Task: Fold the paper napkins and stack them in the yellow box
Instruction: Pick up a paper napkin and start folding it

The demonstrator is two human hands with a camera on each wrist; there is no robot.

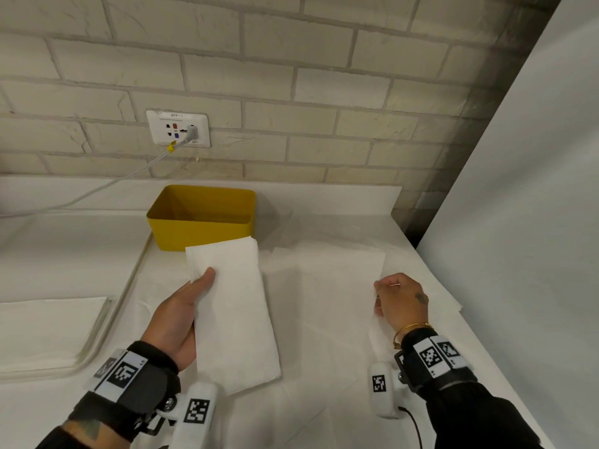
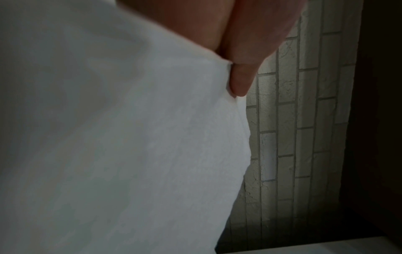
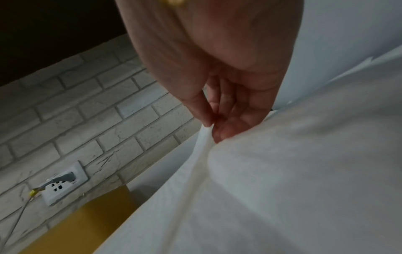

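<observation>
The left hand (image 1: 181, 314) grips a folded white paper napkin (image 1: 231, 314) along its left long edge, thumb on top and fingers beneath; the left wrist view shows the thumb (image 2: 241, 80) pressed against the sheet's edge. The right hand (image 1: 400, 301) pinches the edge of a second, flatter white paper napkin (image 1: 340, 273) between thumb and fingertips (image 3: 224, 132), lifting it into a ridge.

Both work over a white worktop (image 1: 324, 367) covered in creased white paper, set against a pale brick wall (image 1: 291, 76), with a plain white panel (image 1: 534, 189) rising along the worktop's right edge.

The folded napkin is held above the middle of the worktop, its far short end just reaching the near wall of the yellow rectangular plastic box (image 1: 201, 215), which stands open towards the back edge. The second napkin lies right of the first, near the right edge.

A stack of white sheets in a pale tray (image 1: 48, 332) sits at the left edge. On the wall behind the box is a white socket plate (image 1: 178, 128) with a grey plug and cable (image 1: 97, 189) trailing left.
</observation>
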